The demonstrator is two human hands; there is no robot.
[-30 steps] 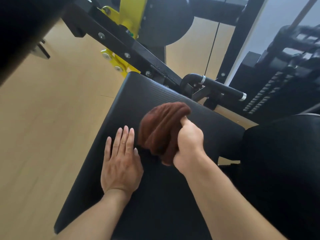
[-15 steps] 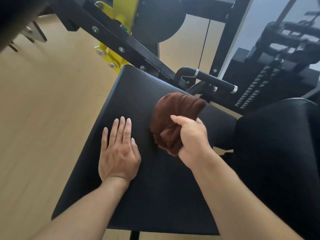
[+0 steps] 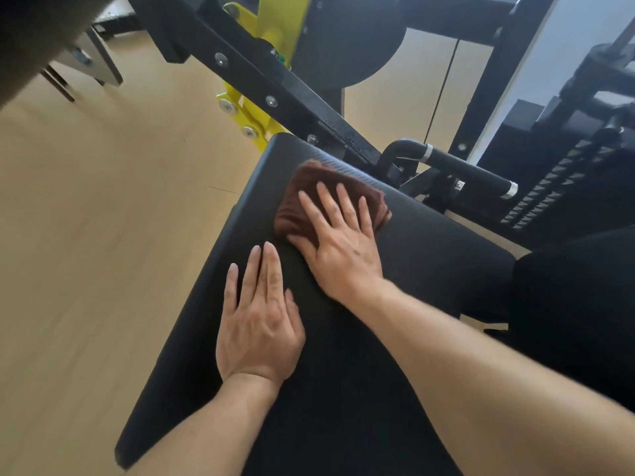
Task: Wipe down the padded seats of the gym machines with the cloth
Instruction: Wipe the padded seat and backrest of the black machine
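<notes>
Right hand [image 3: 338, 249] presses the brown cloth [image 3: 309, 190] flat-fingered onto the padded seat [image 3: 429, 255], at its far end — evidently for wiping pressure. Left hand [image 3: 257, 324] rests beside, fingers straight, bracing.

The black seat pad [image 3: 429, 255] is the landmark. Its near half and its right part lie bare, giving a hand open surface to slide over. Toward its far edge the brown cloth [image 3: 302, 197] lies under the flat right hand [image 3: 343, 249]; the left hand [image 3: 257, 324] rests flat just nearer and to the left, so the middle strip is taken. Beyond the far edge a slanted black frame bar [image 3: 275, 87] with yellow brackets [image 3: 247, 115] closes the way. At the far right corner a black handle [image 3: 464, 166] sticks out just beside the pad. Right of the pad stands another black pad [image 3: 577, 321], with only a narrow gap between. Left of the pad is open wooden floor [image 3: 103, 235].
</notes>
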